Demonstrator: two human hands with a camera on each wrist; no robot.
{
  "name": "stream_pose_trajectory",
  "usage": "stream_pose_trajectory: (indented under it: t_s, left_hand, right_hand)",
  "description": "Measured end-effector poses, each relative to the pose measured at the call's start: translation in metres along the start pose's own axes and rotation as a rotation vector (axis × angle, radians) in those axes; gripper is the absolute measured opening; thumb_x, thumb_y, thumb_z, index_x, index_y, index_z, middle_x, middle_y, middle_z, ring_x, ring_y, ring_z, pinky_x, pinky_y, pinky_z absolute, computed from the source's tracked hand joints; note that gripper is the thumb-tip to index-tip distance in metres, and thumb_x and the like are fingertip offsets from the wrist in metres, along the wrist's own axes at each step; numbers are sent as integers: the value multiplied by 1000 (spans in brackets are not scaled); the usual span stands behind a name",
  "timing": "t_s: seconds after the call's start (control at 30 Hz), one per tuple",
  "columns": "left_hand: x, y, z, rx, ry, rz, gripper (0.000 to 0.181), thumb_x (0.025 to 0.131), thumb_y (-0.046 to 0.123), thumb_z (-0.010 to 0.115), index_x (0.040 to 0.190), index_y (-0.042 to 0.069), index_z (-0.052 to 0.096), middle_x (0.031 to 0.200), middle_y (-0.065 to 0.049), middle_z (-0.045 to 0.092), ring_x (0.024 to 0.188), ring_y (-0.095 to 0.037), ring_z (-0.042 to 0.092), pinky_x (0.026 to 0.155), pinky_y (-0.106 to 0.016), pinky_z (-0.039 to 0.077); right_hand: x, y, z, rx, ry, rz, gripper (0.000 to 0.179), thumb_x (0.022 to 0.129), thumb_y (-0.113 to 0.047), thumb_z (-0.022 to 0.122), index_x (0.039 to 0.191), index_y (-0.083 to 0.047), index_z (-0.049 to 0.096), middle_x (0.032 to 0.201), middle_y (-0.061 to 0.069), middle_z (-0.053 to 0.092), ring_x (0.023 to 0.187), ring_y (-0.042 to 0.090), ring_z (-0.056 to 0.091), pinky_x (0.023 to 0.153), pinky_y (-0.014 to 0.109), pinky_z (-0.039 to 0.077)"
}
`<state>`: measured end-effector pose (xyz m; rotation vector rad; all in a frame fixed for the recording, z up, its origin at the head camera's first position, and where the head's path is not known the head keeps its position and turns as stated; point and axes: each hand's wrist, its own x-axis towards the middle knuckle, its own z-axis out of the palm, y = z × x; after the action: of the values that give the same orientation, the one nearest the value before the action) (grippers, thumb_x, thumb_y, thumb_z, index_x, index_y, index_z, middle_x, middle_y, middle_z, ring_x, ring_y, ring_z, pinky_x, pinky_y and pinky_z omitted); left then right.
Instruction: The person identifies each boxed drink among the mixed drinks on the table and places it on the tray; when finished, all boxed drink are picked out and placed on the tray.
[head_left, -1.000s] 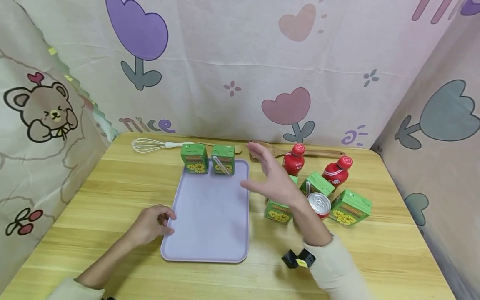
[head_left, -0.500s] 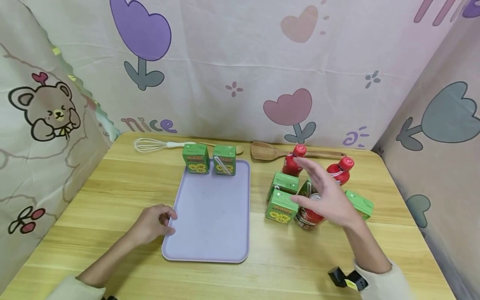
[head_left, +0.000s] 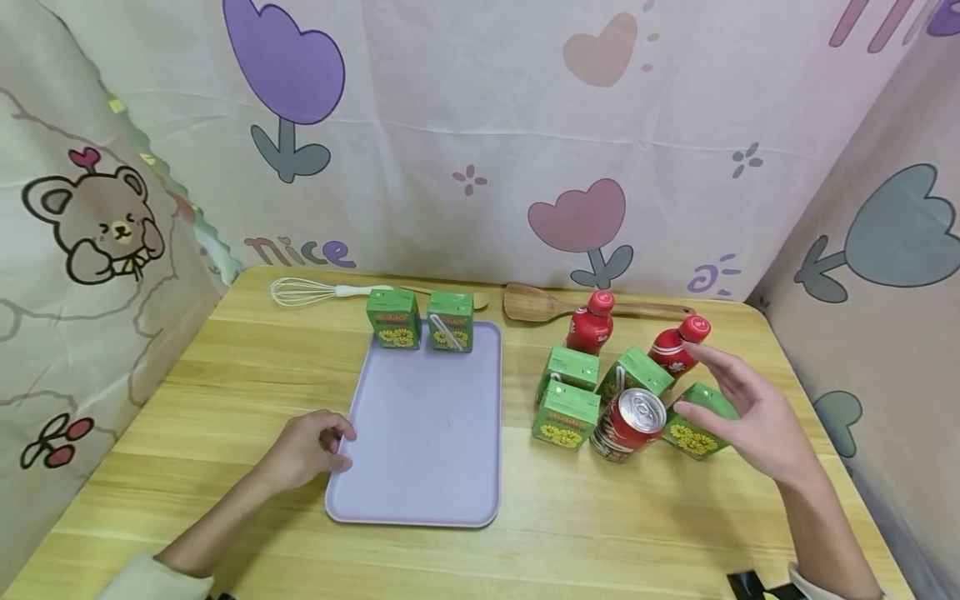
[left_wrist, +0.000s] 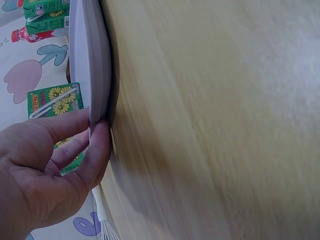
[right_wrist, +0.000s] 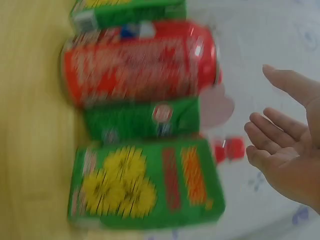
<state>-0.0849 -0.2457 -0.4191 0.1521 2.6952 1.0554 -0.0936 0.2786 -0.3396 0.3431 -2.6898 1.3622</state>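
Observation:
My left hand [head_left: 306, 450] pinches the left rim of a pale purple tray [head_left: 423, 433] between thumb and fingers, as the left wrist view also shows. Two green drink cartons [head_left: 450, 322] with yellow flowers stand at the tray's far end. Over at the right, my right hand [head_left: 757, 412] hovers with its fingers spread beside a green carton [head_left: 693, 433], holding nothing. Left of that carton is a red can [head_left: 628, 425], with more green cartons [head_left: 566, 415] around it. In the right wrist view the can [right_wrist: 140, 62] and the nearest carton [right_wrist: 147, 185] are blurred.
Two red bottles [head_left: 590, 323] stand behind the cartons. Along the back of the wooden table [head_left: 247, 367] lie a whisk [head_left: 303, 292], a wooden spatula [head_left: 532, 302] and a small wooden spoon [head_left: 480, 302]. A patterned cloth [head_left: 450, 125] hangs behind the table.
My right hand has moved right, from near the tray across the cartons and the can to the rightmost carton. My left hand has stayed at the tray's rim.

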Motion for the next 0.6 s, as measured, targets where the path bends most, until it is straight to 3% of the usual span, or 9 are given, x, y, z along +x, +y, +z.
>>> stream_pose_trajectory:
  t_s: [0.3,0.6]
  left_hand:
    - [1,0,0,17,12,8,28,66,-1,80,89,6,65,77,-5,55,69,-12,48,54,-19,42]
    - [0,1,0,5,7,12,28,67,-2,79,91,5,64,78,-5,54,70,-13,48,54,-19,42]
  right_hand:
    - [-10,39,-13,-89,29,88,64,81,-17,75,138,-12,47,131,-17,52,115,-21,36,92,-6,25]
    - [-14,57,-15,-108,27,160,50,80,-21,76,125,-9,59,109,-31,56,98,-16,50,75,5,42]
